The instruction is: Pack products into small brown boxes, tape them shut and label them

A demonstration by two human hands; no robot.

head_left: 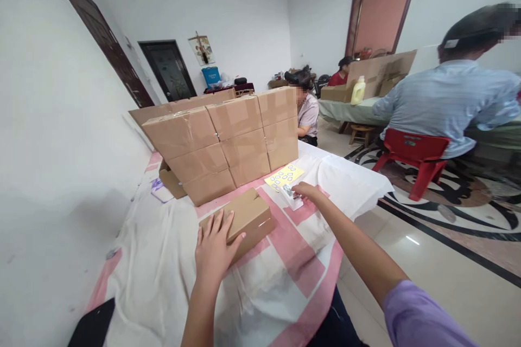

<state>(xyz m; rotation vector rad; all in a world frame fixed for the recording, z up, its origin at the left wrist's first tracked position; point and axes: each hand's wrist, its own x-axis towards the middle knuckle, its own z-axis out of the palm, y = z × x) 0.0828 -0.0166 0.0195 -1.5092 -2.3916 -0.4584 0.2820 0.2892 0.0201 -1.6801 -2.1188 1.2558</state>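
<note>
Pink-and-white cloth (299, 263) covers the table, rumpled and pale along the left. On it, toward the near side, lies a closed cardboard box (250, 211), its seam running along the top. Spread flat over that box's near left part is the left hand (214, 246), its fingers apart and resting on the cardboard rather than wrapped around it. To the right of the box, the right hand (306, 191) reaches to a small white tray (296, 204) with a printed picture at its far end; the fingertips meet there, but whether they pinch anything cannot be told. Just beyond the tray lies a yellow sheet (293, 172) marked with small white outlined shapes. Behind the single box, sealed cartons (244, 143) stand in a wall, three high and three across. An opened carton (169, 180) sits at the wall's left end, next to a purple-and-white packet (161, 191). Past the wall's right end sits a person in a pale shirt (309, 114). Farther right, someone in light blue (443, 100) occupies a red plastic chair (415, 146), near a table bearing a yellow bottle (358, 92).
</note>
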